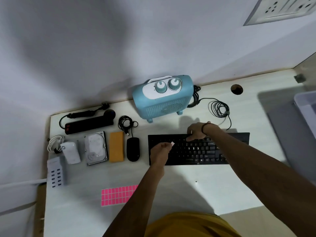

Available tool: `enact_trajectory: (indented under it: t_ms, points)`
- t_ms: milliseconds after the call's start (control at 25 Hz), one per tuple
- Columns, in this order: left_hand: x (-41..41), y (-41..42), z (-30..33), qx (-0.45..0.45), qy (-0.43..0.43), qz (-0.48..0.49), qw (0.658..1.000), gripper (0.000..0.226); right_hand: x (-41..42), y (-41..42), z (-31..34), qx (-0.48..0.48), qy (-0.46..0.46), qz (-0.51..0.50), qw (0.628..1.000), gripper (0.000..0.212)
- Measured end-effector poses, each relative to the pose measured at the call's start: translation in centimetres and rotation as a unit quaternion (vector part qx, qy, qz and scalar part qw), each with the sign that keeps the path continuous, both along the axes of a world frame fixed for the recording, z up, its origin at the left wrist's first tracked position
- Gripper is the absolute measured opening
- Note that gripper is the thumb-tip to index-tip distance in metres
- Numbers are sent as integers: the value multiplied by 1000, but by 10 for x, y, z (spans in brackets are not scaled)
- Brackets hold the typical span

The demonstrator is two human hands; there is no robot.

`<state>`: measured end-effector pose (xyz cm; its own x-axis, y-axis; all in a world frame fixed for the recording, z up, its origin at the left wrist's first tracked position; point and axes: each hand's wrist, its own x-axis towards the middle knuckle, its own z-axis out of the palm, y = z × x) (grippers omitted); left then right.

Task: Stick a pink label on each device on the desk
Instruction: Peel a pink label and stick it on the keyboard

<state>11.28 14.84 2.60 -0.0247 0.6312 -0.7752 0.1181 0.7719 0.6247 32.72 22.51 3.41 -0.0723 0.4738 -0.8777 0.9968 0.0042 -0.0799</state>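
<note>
Now left hand (160, 150) pinches a label (172, 143); right hand (198, 131) presses the keyboard (196, 151), fingers curled.

Black keyboard (198, 149), pale-blue heater (164, 100), pink label sheet (118, 195), orange-yellow pad (116, 146).

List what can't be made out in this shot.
Head view only:
- Sheet of pink labels: right end hidden by the left forearm.
- Keyboard: key legends too small; parts covered by the left hand and right hand.
- Grey bin: cut off by the right edge.
</note>
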Motion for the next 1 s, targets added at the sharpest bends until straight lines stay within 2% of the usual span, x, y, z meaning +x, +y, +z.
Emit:
enact_trajectory:
  t_ms: [200,360,480,600,840,1000]
  points:
    - [-1,22,47,151,-49,-12,987,10,-8,-6,50,118,85,-33,989,29]
    - [-7,29,63,212,-37,-2,977,6,-24,-35,66,200,111,-78,970,34]
    - [-16,21,59,195,-46,20,980,5,-37,-74,59,241,87,-98,962,41]
    - [-27,8,42,149,-47,35,987,7,-46,-114,45,262,69,-83,959,34]
    - [-43,-22,4,109,39,-37,993,13,-58,-158,-6,288,78,-71,952,31]
    - [-45,-34,-13,86,59,-39,994,9,-59,-168,-23,300,99,-71,946,25]
